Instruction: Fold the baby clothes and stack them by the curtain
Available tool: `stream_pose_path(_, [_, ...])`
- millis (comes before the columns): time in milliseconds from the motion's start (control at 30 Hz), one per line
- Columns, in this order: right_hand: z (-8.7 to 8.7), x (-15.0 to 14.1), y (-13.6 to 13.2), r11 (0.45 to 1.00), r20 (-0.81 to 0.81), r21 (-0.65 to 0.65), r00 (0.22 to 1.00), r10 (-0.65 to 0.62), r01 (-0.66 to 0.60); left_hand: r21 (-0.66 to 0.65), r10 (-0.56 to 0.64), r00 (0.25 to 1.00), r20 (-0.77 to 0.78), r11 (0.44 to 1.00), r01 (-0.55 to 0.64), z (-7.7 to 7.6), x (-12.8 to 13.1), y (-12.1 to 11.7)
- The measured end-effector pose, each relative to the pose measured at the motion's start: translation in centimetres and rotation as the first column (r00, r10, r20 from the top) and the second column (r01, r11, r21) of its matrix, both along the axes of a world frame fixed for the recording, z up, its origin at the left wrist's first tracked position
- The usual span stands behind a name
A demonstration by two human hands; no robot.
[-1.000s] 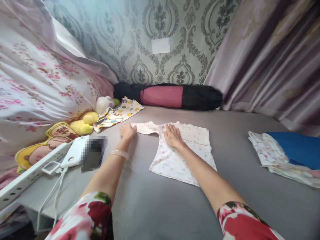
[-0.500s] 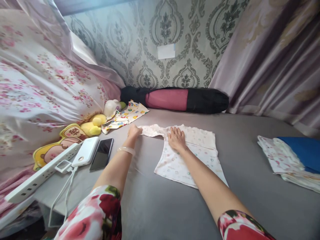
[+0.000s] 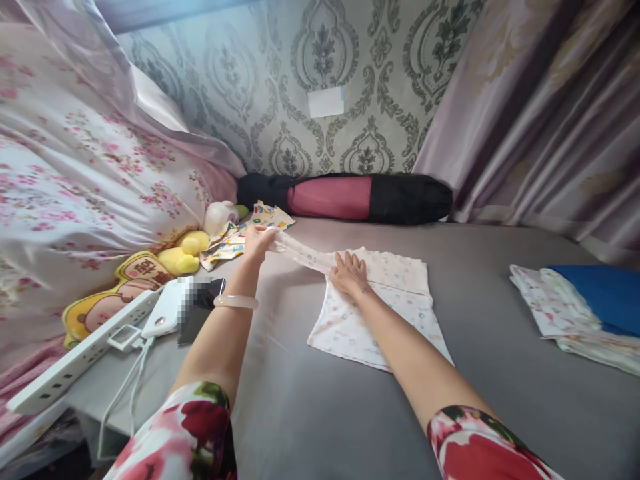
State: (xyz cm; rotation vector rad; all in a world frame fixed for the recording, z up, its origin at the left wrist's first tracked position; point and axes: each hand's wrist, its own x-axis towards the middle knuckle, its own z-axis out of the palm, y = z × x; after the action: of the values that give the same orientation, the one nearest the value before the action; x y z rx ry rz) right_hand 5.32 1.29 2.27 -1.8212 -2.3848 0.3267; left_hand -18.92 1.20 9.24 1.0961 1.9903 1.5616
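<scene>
A small white shirt (image 3: 400, 287) with a faint print lies on the grey bed sheet (image 3: 280, 400), one side folded over. My left hand (image 3: 259, 241), with a pale bangle (image 3: 235, 302) on its wrist, pinches the end of the shirt's sleeve (image 3: 305, 255) and holds it stretched out, lifted off the sheet. My right hand (image 3: 350, 273) rests on the shirt near the base of that sleeve, fingers spread and pressing down. Beyond my left hand is a colourfully printed cloth (image 3: 227, 247).
Folded clothes (image 3: 555, 307) and a blue cloth (image 3: 595, 297) lie at right. At left are a power strip (image 3: 85, 353), a white power bank (image 3: 167, 310), a partly blurred phone (image 3: 200, 313) and plush toys (image 3: 185, 253). A black and pink long bag (image 3: 330, 198) lies along the wall.
My left hand has raised the sleeve end off the sheet, pulling it up and away to the left. My right hand stays on the shirt, its fingers a little more bent.
</scene>
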Motion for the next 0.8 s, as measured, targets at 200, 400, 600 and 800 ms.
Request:
stream_pose_path(200, [0.8,-1.1,0.3,0.998,0.043,-0.018,0.998,-0.053,0.054,0.13,-0.118,0.989,0.084,0.986,0.107,3.6,2.7,-0.7])
stream_pose_path(400, [0.7,-1.7,0.3,0.994,0.024,-0.049,0.995,-0.096,0.097,0.173,-0.281,0.959,0.024,0.946,0.273,5.5,5.6,-1.4])
stream_pose_path(600, [0.5,0.8,1.1,0.997,-0.268,-0.06,0.962,-0.055,0.04,0.171,-0.27,0.96,0.079,0.952,0.254,5.4,8.8,-0.9])
stream_pose_path(800, [0.7,6.5,1.0,0.919,-0.821,-0.244,0.439,-0.366,0.31,0.224,-0.268,0.96,0.083,0.943,0.245,3.1,13.5,0.2])
